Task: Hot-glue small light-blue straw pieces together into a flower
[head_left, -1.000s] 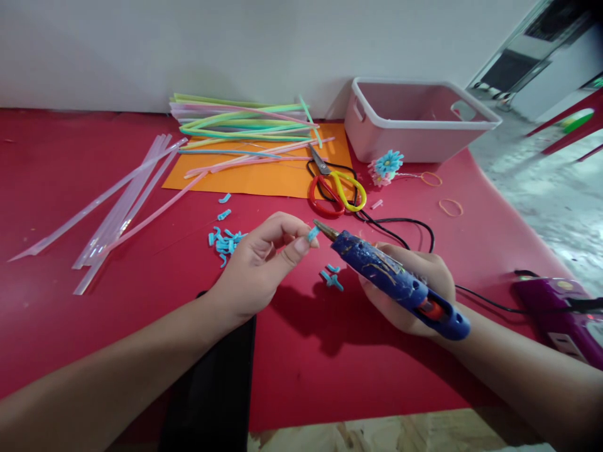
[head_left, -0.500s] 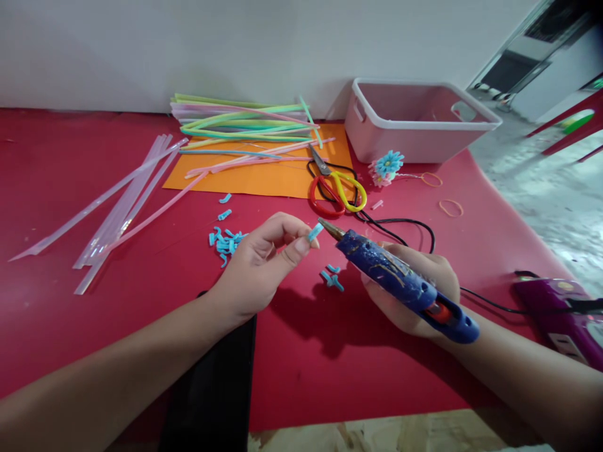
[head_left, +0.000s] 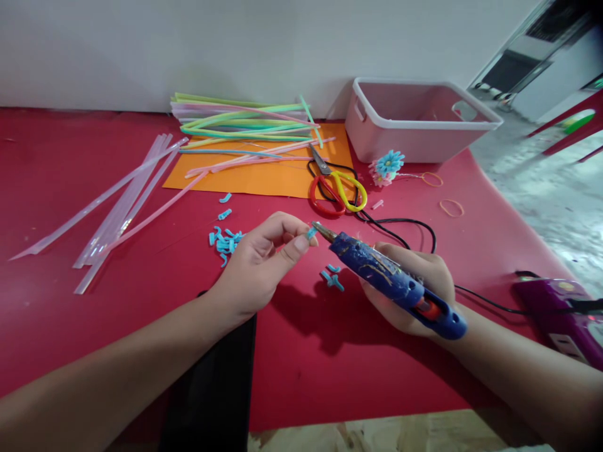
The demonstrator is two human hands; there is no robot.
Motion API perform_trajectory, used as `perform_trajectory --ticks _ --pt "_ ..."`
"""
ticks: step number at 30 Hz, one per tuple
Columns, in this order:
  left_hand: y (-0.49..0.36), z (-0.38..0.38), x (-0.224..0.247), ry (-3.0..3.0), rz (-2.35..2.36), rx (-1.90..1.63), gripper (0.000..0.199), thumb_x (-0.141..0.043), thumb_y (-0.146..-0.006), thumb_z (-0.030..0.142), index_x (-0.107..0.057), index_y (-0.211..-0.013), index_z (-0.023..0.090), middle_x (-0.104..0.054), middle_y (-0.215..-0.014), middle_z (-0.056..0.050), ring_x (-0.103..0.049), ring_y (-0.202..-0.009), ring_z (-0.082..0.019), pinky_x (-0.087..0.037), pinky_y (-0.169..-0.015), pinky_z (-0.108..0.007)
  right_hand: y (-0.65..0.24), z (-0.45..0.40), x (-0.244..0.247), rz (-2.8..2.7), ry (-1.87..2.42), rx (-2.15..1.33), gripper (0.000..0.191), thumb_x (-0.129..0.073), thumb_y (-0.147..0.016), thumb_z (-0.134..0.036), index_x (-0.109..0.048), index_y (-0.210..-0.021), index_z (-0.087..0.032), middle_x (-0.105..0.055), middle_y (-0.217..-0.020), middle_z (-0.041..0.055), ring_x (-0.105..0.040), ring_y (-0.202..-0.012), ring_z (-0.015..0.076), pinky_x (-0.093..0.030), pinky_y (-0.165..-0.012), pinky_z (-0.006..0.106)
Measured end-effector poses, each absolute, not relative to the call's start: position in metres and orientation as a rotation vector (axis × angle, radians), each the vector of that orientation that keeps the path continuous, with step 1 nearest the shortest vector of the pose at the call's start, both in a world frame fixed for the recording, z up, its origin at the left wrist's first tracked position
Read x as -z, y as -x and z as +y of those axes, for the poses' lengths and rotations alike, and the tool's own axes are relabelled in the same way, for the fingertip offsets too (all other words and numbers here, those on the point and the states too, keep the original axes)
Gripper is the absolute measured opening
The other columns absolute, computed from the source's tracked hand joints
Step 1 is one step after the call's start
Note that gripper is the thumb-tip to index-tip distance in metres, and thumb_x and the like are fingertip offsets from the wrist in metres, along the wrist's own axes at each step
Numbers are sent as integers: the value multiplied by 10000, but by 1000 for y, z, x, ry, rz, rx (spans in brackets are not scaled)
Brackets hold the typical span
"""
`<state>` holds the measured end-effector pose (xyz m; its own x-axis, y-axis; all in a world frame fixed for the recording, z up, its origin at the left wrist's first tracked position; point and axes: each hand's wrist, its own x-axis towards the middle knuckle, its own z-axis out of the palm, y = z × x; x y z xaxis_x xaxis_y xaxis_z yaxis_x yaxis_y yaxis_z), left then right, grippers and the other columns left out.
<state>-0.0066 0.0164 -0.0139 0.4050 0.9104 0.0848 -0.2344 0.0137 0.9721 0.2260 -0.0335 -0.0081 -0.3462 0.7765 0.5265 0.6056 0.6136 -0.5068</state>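
Between thumb and forefinger, my left hand (head_left: 268, 260) pinches a small blue straw piece (head_left: 311, 233). My right hand (head_left: 414, 282) is wrapped round a blue hot glue gun (head_left: 381, 270), whose metal nozzle points left and meets the tip of the piece. Just left of my left hand lies a pile of blue straw pieces (head_left: 227, 242), with two loose ones above it. Below the nozzle, a few more blue pieces (head_left: 333, 280) rest on the red table (head_left: 301, 383).
Scissors (head_left: 336, 188) lie on an orange sheet (head_left: 188, 172) beside coloured straws (head_left: 245, 122). Clear straws (head_left: 125, 201) lie left. A pink basket (head_left: 419, 141) stands behind a blue flower (head_left: 389, 163). At right is a purple power strip (head_left: 551, 307); a black flat object (head_left: 211, 383) lies under my left forearm.
My right hand has moved the glue gun slightly left, bringing its nozzle over the end of the blue straw piece. My left hand has stayed nearly still.
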Motion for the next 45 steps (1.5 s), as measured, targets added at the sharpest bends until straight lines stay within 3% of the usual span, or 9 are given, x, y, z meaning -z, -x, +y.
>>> perform_trajectory --ticks 10,18,26,32,45 --pt "5 15 8 -1233 749 -1023 239 -758 -875 426 -649 -825 220 -589 -836 15 -430 -620 -96 -382 -563 -240 -228 -33 8 -2077 1095 -294 172 -642 -807 -149 -538 -901 -247 -589 -661 -41 -488 -456 103 -381 -445 241" --pt "5 17 11 -1272 734 -1059 218 -763 -874 407 -652 -826 225 -572 -839 7 -499 -709 -122 -433 -668 -266 -227 -34 8 -2092 1110 -297 192 -656 -819 -126 -522 -872 -253 -612 -664 -20 -607 -549 141 -412 -467 247" --pt "6 17 10 -1273 750 -1046 205 -735 -900 397 -664 -823 220 -582 -828 8 -498 -713 -123 -426 -684 -272 -226 -35 8 -2056 1098 -259 184 -645 -825 -127 -536 -898 -257 -575 -636 -34 -521 -466 117 -357 -421 248" --pt "6 17 9 -1262 745 -1056 227 -747 -888 400 -645 -796 220 -589 -837 7 -500 -718 -124 -427 -690 -277 -228 -35 9 -2082 1111 -302 162 -656 -820 -171 -532 -886 -252 -621 -687 -13 -592 -535 139 -416 -471 252" --pt "5 16 10 -1327 753 -1098 219 -748 -888 397 -664 -790 220 -565 -823 0 -506 -741 -137 -441 -706 -287 -229 -35 10 -2096 1104 -292 205 -656 -800 -137 -521 -897 -256 -635 -692 -11 -612 -556 143 -387 -445 251"
